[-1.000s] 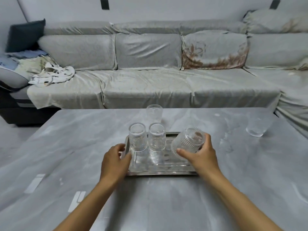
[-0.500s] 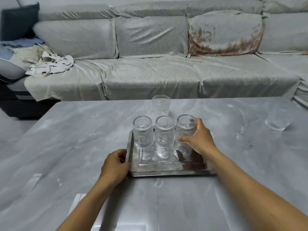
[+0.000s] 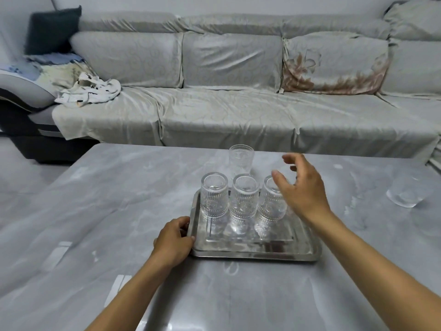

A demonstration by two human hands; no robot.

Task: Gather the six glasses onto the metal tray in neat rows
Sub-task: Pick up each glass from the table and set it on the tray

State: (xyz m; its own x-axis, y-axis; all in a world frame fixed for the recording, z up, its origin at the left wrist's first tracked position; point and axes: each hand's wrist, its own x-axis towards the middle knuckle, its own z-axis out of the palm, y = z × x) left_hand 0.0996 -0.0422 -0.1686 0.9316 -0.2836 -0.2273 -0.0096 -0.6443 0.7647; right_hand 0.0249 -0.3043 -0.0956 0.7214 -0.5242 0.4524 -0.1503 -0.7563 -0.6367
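Three ribbed clear glasses stand upside down in a row at the back of the metal tray (image 3: 257, 255): left glass (image 3: 213, 195), middle glass (image 3: 244, 199), right glass (image 3: 270, 204). A fourth glass (image 3: 240, 159) stands upright on the table just behind the tray. Another glass (image 3: 405, 193) sits tilted at the far right of the table. My left hand (image 3: 174, 240) grips the tray's front left corner. My right hand (image 3: 303, 187) hovers open just right of the right glass, holding nothing.
The grey marble-look table (image 3: 119, 211) reaches to a long grey sofa (image 3: 226, 111) behind it. A crumpled white cloth (image 3: 88, 91) and a dark cushion (image 3: 52, 28) lie at the sofa's left end.
My right hand set the third glass upside down on the tray beside the other two, then let go and lifted away, fingers spread. My left hand stayed on the tray corner.
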